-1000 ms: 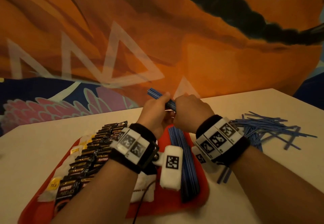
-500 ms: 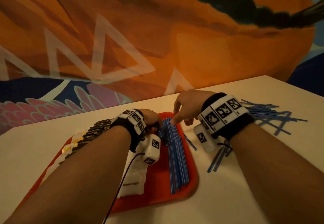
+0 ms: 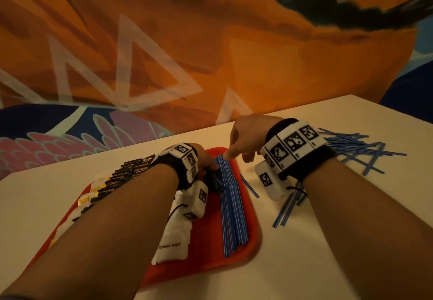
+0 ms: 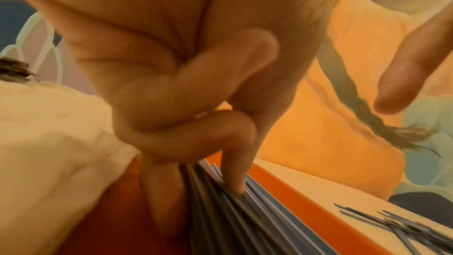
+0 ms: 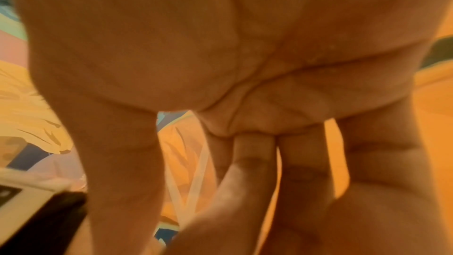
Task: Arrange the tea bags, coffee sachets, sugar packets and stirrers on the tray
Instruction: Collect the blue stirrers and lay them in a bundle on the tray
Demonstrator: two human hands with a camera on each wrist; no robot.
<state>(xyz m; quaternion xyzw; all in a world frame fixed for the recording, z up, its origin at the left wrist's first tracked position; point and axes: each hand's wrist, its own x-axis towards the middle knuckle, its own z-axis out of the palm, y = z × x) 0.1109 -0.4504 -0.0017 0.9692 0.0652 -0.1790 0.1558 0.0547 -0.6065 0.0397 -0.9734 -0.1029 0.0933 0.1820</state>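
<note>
A red tray lies on the table. Blue stirrers lie in a row along its right side. My left hand is at their far end. In the left wrist view its index finger and thumb pinch the stirrer bundle against the tray. My right hand hovers just beyond, fingers hanging loose and holding nothing. Dark coffee sachets, yellow-tagged tea bags and white sugar packets fill the tray's left part, partly hidden by my left arm.
A loose pile of blue stirrers lies on the white table to the right of the tray. A few more stirrers lie under my right wrist, and one beside the tray rim. A painted wall stands behind.
A second ago both hands held a stirrer bundle above the tray. It now lies on the tray, my left hand still on it. My right hand has let go.
</note>
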